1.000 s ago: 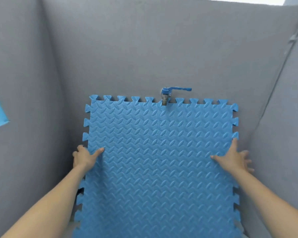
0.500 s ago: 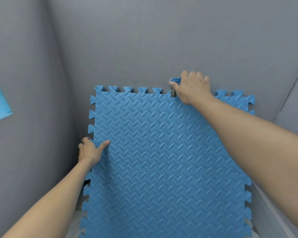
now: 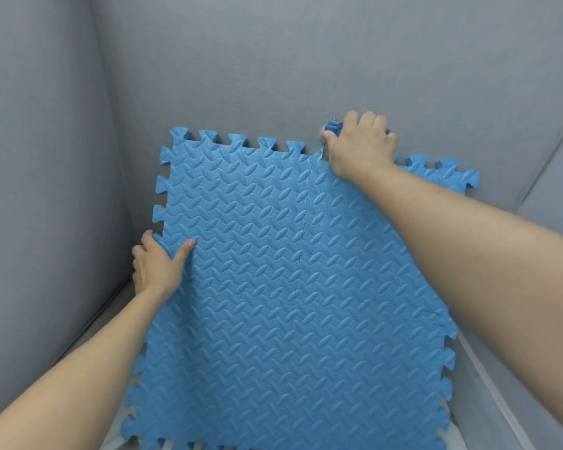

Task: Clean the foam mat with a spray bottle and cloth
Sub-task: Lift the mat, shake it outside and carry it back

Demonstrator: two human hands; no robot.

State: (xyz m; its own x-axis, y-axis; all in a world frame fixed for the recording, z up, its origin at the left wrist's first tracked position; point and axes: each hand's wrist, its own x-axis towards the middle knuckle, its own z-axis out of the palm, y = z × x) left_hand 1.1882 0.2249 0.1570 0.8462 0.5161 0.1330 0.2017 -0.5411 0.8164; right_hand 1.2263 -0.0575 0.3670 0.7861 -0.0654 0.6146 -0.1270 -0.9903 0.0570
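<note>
Mat: blue foam mat (image 3: 273,287), leaf-embossed, jigsaw-toothed edges, leaning against the grey wall (image 3: 273,76).
Left grip: left hand (image 3: 158,266) pinches the mat's left toothed edge, thumb on the face, fingers behind.
Right grip: right hand (image 3: 359,146) curls round the blue tap handle (image 3: 333,127) at the mat's top edge.
Room: grey walls close on the mat's left and right.

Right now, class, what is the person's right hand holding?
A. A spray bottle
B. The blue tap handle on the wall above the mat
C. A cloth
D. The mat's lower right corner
B: the right hand curls round the blue tap handle just above the foam mat, while the left hand grips the mat's left edge.
</note>
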